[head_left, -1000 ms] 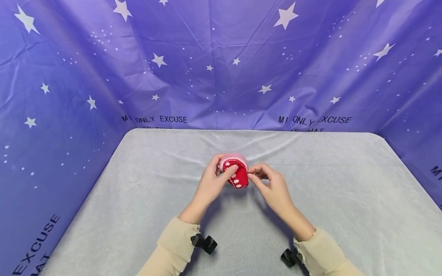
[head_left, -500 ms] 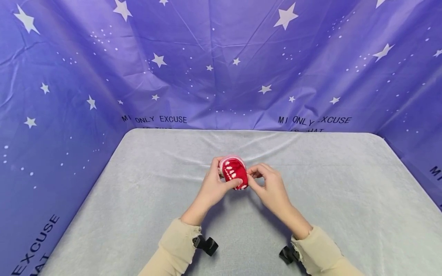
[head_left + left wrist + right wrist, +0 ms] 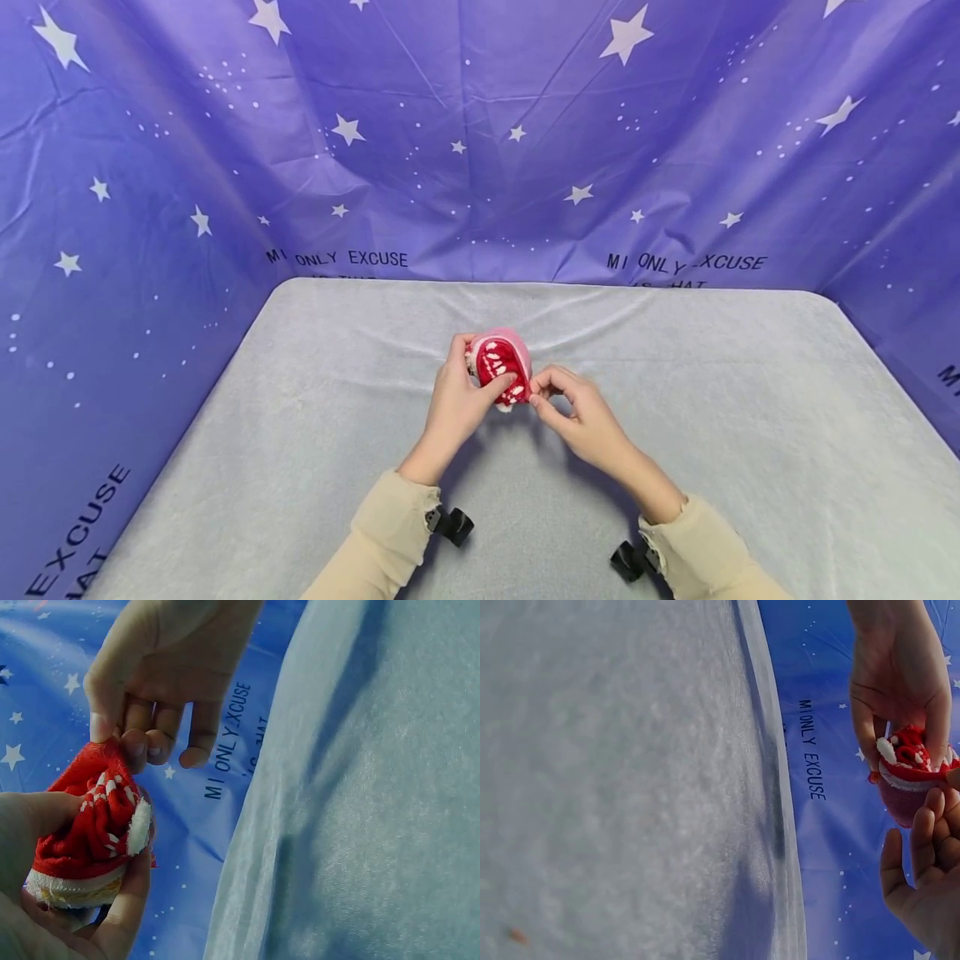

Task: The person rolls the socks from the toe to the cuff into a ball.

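Observation:
A bunched-up knitted sock [image 3: 496, 350], red with white flecks and pink on its outer side, is held above the table in the head view. My left hand [image 3: 454, 406] grips its left side, the thumb pressing into the red fabric and the fingers behind. At the opposite edge my right hand [image 3: 587, 418] pinches the fabric between thumb and forefinger. The left wrist view shows the red sock [image 3: 86, 844] stretched up to the right fingertips, with fuzzy white at its lower end. In the right wrist view the sock's pink outer side [image 3: 901, 806] hangs below the red folds.
A grey cloth-covered table [image 3: 337, 400] lies under both hands. Purple-blue curtains [image 3: 480, 167] with white stars and black lettering enclose its back and sides. Black wrist cameras [image 3: 453, 527] are strapped at both beige sleeves [image 3: 390, 521].
The sock has shifted slightly left and turned, showing more pink. My left thumb has moved over the red fabric. The right hand keeps its pinch and has drawn the edge a little lower.

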Motion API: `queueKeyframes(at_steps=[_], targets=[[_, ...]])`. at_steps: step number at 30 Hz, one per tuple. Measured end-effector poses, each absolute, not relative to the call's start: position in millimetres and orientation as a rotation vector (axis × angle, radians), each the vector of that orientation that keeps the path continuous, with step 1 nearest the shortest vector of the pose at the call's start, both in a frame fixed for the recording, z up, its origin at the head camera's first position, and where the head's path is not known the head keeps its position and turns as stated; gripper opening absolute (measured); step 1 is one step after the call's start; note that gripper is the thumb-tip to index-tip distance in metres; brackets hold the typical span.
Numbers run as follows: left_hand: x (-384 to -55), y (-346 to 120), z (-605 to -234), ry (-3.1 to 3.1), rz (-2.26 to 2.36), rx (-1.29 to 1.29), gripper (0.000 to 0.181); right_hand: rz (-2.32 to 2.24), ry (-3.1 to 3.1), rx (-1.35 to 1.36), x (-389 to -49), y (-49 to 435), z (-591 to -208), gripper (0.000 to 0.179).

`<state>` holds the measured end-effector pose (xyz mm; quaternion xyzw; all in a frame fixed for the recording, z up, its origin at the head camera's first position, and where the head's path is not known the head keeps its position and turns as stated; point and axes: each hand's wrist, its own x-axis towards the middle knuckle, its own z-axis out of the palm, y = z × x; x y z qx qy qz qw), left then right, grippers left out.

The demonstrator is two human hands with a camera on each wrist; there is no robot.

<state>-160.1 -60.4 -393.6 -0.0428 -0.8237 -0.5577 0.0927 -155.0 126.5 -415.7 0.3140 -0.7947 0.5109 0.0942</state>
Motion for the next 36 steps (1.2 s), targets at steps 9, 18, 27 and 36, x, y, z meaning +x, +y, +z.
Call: queueKeyframes(at_steps=[9, 18, 27, 36], targets=[[-159, -59, -395, -2.491, -1.572, -0.208, 0.055, 1.586, -2.341, 0.801, -152, 126, -415, 0.004], [-149, -58, -384, -2.608, -1.560, -0.421, 0.063, 1.743, -2.471, 0.517, -156, 126, -409, 0.050], [-153, -67, -385, -2.499, -1.877, -0.447, 0.035, 2.013, -2.344, 0.444, -157, 128, -409, 0.046], [-151, -67, -387, -2.549, -1.653, -0.396, 0.010, 2.002, -2.315, 0.447, -157, 128, -409, 0.048]])
